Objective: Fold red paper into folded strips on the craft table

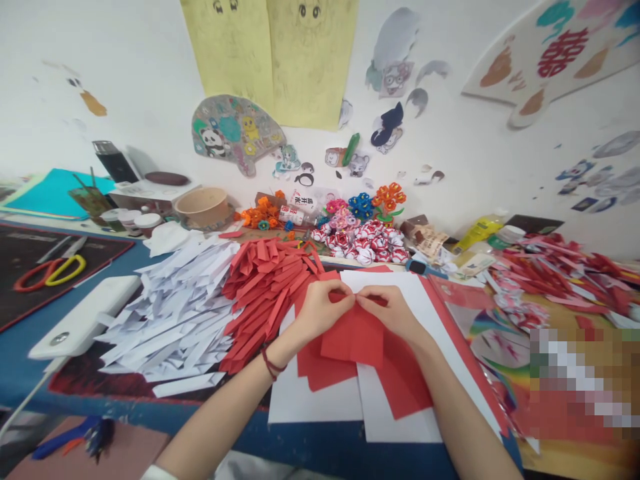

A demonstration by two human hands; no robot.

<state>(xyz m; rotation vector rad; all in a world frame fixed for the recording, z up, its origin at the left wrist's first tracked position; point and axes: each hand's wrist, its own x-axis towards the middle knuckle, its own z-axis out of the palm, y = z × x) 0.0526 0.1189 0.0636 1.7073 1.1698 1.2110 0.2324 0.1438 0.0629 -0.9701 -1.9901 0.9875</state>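
Between my two hands hangs a piece of red paper [353, 340], with a faint crease down its middle. My left hand [327, 307] pinches its top edge between thumb and finger. Right beside it, my right hand [387, 308] pinches the same edge, the fingertips of both hands nearly touching. Under the held piece lie more red sheets [405, 380], spread over white paper sheets [320, 403]. Left of my left hand is a heap of folded red paper strips [270, 293], and beyond it a heap of folded white strips [175, 313].
Scissors [53, 272] rest on a dark mat at left, near a white power bank [85, 317] with a cable. Along the wall stand a tan bowl [203, 207], paper flowers [367, 240] and a yellow bottle [480, 230]. Red scraps [560, 267] pile up at right.
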